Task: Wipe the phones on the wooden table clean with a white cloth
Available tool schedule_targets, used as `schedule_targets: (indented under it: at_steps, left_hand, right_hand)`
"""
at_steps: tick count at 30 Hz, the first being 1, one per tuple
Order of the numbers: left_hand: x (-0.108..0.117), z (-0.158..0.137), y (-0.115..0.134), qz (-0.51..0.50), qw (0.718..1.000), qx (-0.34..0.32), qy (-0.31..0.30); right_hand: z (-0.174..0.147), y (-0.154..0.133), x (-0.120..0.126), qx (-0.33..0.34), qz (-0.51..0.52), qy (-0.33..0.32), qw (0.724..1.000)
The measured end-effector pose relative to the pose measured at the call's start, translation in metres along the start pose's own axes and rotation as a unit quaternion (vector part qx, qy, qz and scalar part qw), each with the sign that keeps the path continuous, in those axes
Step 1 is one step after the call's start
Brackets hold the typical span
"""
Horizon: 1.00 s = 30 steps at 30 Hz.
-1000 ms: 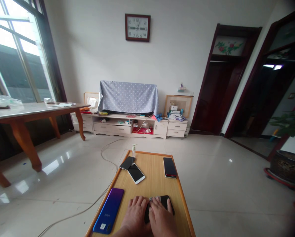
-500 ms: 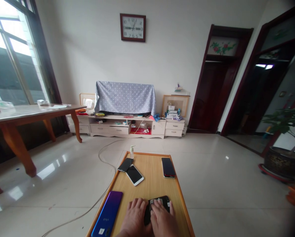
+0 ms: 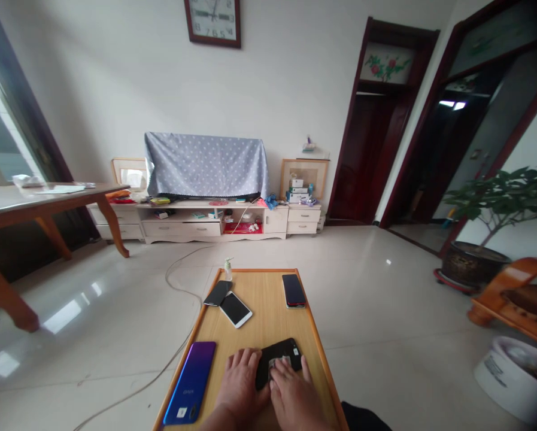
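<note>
A black phone (image 3: 275, 351) lies face down at a slant on the small wooden table, a white sticker near its upper right corner. My left hand (image 3: 241, 380) rests along its left edge, fingers bent and thumb against the near end, holding it. With its fingers close together, my right hand (image 3: 293, 389) presses a small grey-white wipe (image 3: 281, 361) onto the phone's back; the fingers partly cover it. To the left lies a blue-purple phone (image 3: 190, 383), back up. Farther off are a white phone (image 3: 236, 309) and a dark phone (image 3: 217, 293), touching each other.
The tabletop (image 3: 263, 323) has a raised orange-brown rim. Stacked phones (image 3: 294, 291) lie at its far right, a pump bottle (image 3: 228, 269) at the far left corner. A cable (image 3: 172, 359) runs over the floor on the left. A white bucket (image 3: 515, 380) stands at right.
The head view has turned right and tipped down a little. My right hand has slid the wipe from the phone's upper part toward its middle. The left hand stays at the phone's edge.
</note>
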<state>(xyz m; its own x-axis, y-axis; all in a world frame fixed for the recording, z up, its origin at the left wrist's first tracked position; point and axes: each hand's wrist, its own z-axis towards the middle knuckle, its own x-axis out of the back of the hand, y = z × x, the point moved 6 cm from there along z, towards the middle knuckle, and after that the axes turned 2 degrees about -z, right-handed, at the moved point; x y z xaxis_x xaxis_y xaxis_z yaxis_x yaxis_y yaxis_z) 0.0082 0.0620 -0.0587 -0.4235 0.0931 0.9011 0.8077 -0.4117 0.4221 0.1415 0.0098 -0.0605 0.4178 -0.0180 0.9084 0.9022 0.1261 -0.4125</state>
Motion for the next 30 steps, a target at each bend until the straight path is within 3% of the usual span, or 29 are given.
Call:
schedule_targets:
  at_steps: [8, 16, 24, 30]
  left_hand:
    - [0.007, 0.0, 0.007, -0.006, 1.0, -0.005, 0.018]
    - [-0.013, 0.013, -0.019, -0.01, 0.998, 0.019, -0.053]
    - [-0.006, 0.012, -0.011, 0.016, 0.996, 0.039, -0.075]
    - [-0.007, 0.012, -0.012, 0.015, 0.994, 0.044, -0.098]
  right_hand:
    - [0.035, -0.003, 0.016, -0.005, -0.006, 0.017, 1.0]
    - [0.029, 0.027, -0.027, -0.024, 0.01, -0.063, 0.998]
    - [0.047, 0.003, 0.004, -0.004, 0.005, -0.026, 1.0]
    - [0.038, 0.014, -0.019, -0.005, -0.017, -0.03, 0.999]
